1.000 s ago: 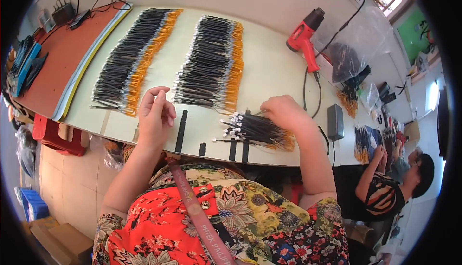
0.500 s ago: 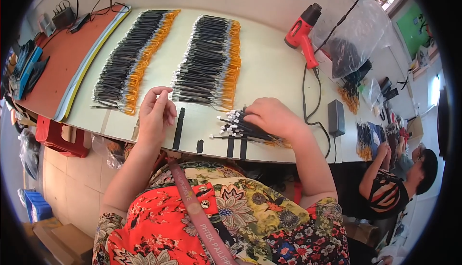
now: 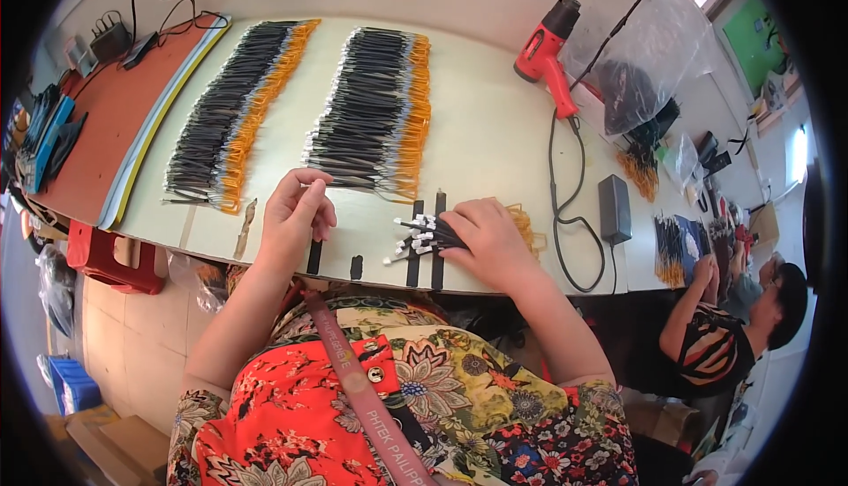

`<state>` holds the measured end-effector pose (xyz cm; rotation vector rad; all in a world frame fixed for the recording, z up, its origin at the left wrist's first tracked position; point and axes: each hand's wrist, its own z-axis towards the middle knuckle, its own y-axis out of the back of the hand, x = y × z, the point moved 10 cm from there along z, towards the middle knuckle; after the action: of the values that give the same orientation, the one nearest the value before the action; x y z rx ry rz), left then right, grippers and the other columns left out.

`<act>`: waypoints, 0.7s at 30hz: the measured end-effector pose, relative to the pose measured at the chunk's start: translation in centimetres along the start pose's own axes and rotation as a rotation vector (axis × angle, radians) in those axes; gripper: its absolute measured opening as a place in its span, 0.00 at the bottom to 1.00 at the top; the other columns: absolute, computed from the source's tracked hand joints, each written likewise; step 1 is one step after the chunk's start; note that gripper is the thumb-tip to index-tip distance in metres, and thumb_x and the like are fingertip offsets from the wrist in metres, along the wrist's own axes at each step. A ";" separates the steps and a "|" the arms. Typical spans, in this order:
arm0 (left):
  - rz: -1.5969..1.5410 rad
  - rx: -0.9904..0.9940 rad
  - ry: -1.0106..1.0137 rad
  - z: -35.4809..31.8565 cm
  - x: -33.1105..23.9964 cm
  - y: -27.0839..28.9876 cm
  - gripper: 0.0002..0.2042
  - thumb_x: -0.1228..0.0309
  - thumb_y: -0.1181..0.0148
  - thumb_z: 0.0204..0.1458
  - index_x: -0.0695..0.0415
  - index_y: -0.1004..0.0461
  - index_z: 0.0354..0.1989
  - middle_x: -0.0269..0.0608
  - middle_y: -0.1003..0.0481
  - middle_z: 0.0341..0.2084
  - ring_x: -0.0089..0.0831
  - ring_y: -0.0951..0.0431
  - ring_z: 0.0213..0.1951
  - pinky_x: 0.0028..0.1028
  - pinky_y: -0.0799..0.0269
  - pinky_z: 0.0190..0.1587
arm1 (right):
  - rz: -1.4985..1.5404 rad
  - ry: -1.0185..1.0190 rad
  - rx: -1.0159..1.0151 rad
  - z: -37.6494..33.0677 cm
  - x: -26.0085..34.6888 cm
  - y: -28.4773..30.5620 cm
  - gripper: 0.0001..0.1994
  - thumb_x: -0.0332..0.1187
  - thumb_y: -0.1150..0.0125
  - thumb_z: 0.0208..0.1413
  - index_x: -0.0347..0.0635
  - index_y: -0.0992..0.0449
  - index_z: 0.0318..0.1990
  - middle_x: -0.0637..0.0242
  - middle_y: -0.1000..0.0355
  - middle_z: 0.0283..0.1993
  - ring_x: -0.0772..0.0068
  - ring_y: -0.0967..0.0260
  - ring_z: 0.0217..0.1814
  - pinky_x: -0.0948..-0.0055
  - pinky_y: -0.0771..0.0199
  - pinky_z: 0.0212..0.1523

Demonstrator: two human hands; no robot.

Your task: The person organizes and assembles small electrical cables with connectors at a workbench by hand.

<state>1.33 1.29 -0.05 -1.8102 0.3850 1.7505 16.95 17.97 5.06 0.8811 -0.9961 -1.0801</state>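
Observation:
My right hand (image 3: 488,241) rests on a small bundle of black cable pieces (image 3: 422,232) with white tips and orange tails, near the table's front edge. My left hand (image 3: 298,210) hovers at the near end of the middle row of laid-out cables (image 3: 375,115), fingers curled together with the fingertips touching the lowest cable. A second long row of black and orange cables (image 3: 231,111) lies further left. Black tape strips (image 3: 415,255) mark the table edge between my hands.
A red heat gun (image 3: 548,49) with its black cord and a power adapter (image 3: 614,208) lie to the right. A clear plastic bag (image 3: 645,71) sits behind. An orange mat (image 3: 106,124) covers the left end. Another person (image 3: 733,327) works at right.
My right hand has slid leftward along the table edge with the bundle under it. My left hand has stayed at the end of the middle row.

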 end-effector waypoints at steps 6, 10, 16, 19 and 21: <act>0.063 0.023 0.001 0.0 -0.2 -0.9 0.08 0.66 0.54 0.61 0.56 0.33 0.42 0.35 0.30 0.17 0.18 0.34 0.15 0.16 0.39 0.19 | -0.120 0.034 -0.009 -1.5 -3.8 1.6 0.21 0.32 0.32 0.37 0.44 0.28 0.44 0.66 0.32 0.38 0.64 0.34 0.44 0.61 0.39 0.53; 0.094 0.052 0.016 0.2 -0.2 -2.1 0.08 0.67 0.54 0.61 0.56 0.33 0.42 0.35 0.30 0.17 0.18 0.33 0.16 0.16 0.39 0.19 | -0.162 -0.057 -0.044 -1.6 -6.7 2.4 0.22 0.33 0.33 0.40 0.43 0.29 0.46 0.65 0.31 0.40 0.64 0.34 0.47 0.60 0.40 0.55; 0.121 0.113 -0.027 0.4 0.1 -3.1 0.07 0.67 0.53 0.61 0.57 0.33 0.42 0.35 0.29 0.18 0.17 0.33 0.16 0.16 0.39 0.19 | -0.088 -0.143 -0.177 -1.8 -7.1 4.2 0.22 0.31 0.34 0.41 0.39 0.29 0.47 0.61 0.30 0.45 0.58 0.35 0.48 0.61 0.39 0.54; 0.083 0.074 -0.006 0.3 0.5 -2.3 0.08 0.67 0.52 0.61 0.56 0.33 0.42 0.35 0.29 0.19 0.17 0.33 0.17 0.16 0.39 0.19 | -0.078 -0.165 -0.179 -2.4 -7.4 5.0 0.16 0.32 0.34 0.41 0.40 0.27 0.40 0.63 0.30 0.43 0.61 0.34 0.49 0.59 0.41 0.56; 0.075 0.072 0.002 0.3 0.5 -2.2 0.08 0.67 0.52 0.60 0.56 0.32 0.42 0.34 0.29 0.19 0.17 0.33 0.17 0.16 0.39 0.19 | -0.102 -0.183 -0.165 -2.8 -7.6 4.9 0.10 0.30 0.34 0.41 0.40 0.28 0.32 0.63 0.30 0.42 0.61 0.34 0.47 0.59 0.40 0.56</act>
<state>2.40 3.30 -0.04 -1.7679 0.5165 1.7627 19.79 26.73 7.12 0.7145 -1.0042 -1.3288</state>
